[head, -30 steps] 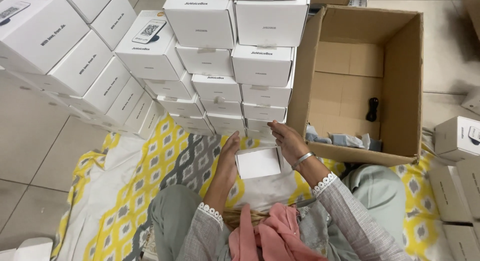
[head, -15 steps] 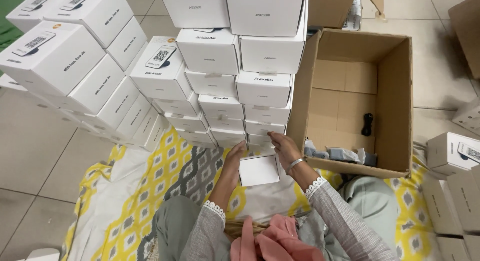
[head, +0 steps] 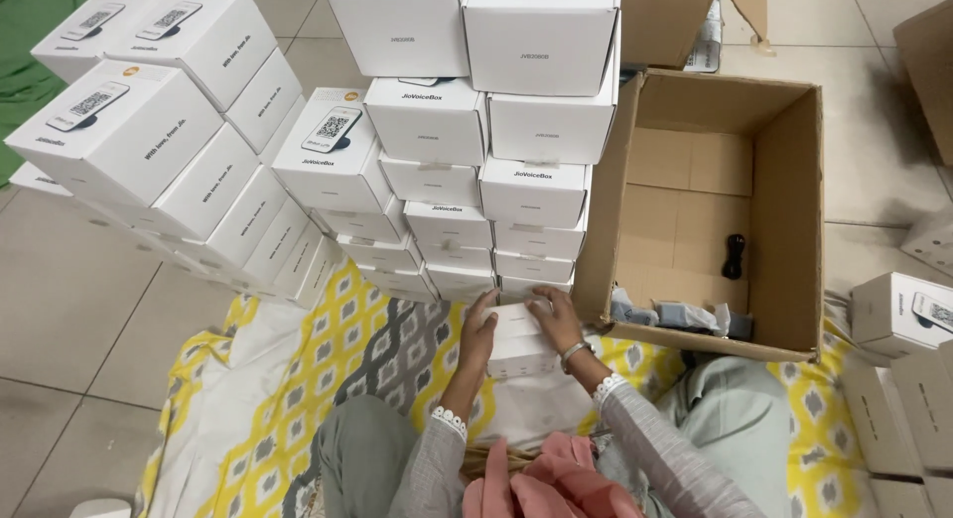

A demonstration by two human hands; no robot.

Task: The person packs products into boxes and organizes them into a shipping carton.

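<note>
A small white box (head: 519, 341) rests on the yellow and grey patterned sheet (head: 328, 379) right in front of me, at the foot of the stacked boxes. My left hand (head: 477, 331) grips its left side. My right hand (head: 556, 318), with a bangle on the wrist, lies over its top and right edge. Tall stacks of matching white boxes (head: 476, 141) rise just beyond my hands.
An open brown cardboard carton (head: 784, 210) stands to the right, with a black cable and several small wrapped items at its bottom. More white boxes (head: 169, 141) are piled at the left and others lie at the far right (head: 898, 310). Tiled floor surrounds the sheet.
The view has tilted, so the stacks sit lower in frame. Both hands have stayed on the small white box, which has shifted slightly toward the stack.
</note>
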